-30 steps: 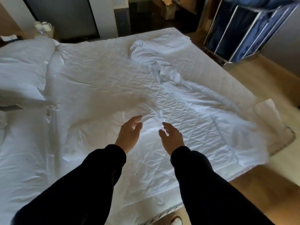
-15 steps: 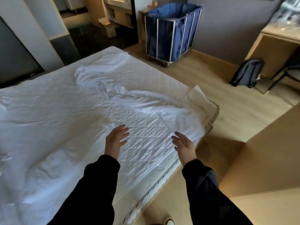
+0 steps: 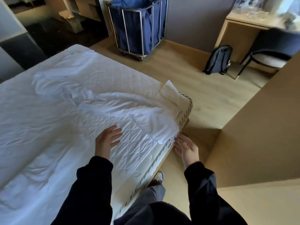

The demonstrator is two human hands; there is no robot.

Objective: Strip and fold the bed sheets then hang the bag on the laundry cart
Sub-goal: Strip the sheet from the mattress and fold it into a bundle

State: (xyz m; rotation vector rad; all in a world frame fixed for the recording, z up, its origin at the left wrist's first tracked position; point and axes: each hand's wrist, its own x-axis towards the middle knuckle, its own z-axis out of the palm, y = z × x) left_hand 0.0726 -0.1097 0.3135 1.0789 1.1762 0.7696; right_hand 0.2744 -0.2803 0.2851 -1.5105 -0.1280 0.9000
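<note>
Left hand (image 3: 107, 140), fingers straight and spread, hangs low over the quilted mattress cover (image 3: 48, 127) near the bed's foot corner in the head camera's view; whether the palm touches the fabric cannot be told. Right hand (image 3: 186, 147) is likewise spread and empty, held off the side of the mattress (image 3: 183, 116), above the wooden floor (image 3: 203, 98).

Between and beyond them lies the loose white bed sheet (image 3: 123, 109), a crumpled band whose long axis runs diagonally from the near right edge of the bed up and away to the left. Its nearest end droops over the mattress edge just beside the right fingertips, so the right hand looks the closer of the two to a graspable hem. The left hand sits to the side of the band, over bare quilting.

Well apart from the bed, a blue-lined laundry cart (image 3: 138, 25) stands against the far wall, with a dark backpack (image 3: 217, 60) and a chair (image 3: 272, 46) farther to the right.
</note>
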